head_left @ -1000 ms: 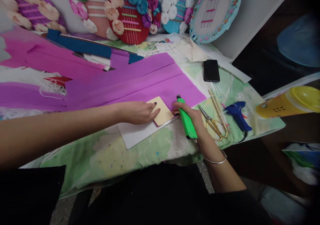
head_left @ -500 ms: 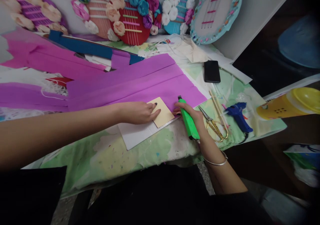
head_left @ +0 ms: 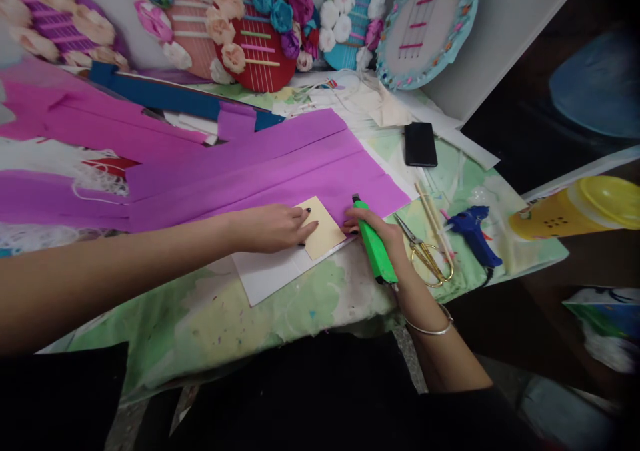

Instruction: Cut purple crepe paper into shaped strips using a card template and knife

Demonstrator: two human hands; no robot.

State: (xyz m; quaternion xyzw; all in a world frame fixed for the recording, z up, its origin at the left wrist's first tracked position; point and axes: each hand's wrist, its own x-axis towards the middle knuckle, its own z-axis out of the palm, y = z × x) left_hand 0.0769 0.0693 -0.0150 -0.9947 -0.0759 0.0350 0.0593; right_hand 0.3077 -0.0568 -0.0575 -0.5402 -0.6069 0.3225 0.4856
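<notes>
My left hand (head_left: 277, 227) lies across a cream-coloured square card (head_left: 324, 229), its fingers stretched out and pressing on it. The card rests over the edge of purple crepe paper (head_left: 280, 164) and a white board (head_left: 265, 274) underneath. In my right hand (head_left: 387, 234) is a bright green utility knife (head_left: 374, 245), held with the blade end pointing away from me, just right of the card. My right fingertips touch the purple paper near the card's right corner. Gold-handled scissors (head_left: 425, 254) lie right of my right hand.
A blue glue gun (head_left: 477, 235), wooden sticks (head_left: 434, 214) and a black phone-like slab (head_left: 421, 145) lie to the right. A yellow lidded cup (head_left: 560, 214) stands at the right edge. Decorated instrument shapes (head_left: 260, 44) lean at the back. Pink crepe paper (head_left: 100, 121) lies left.
The whole view has shifted slightly. Both hands, the card and the knife keep practically the same positions relative to each other.
</notes>
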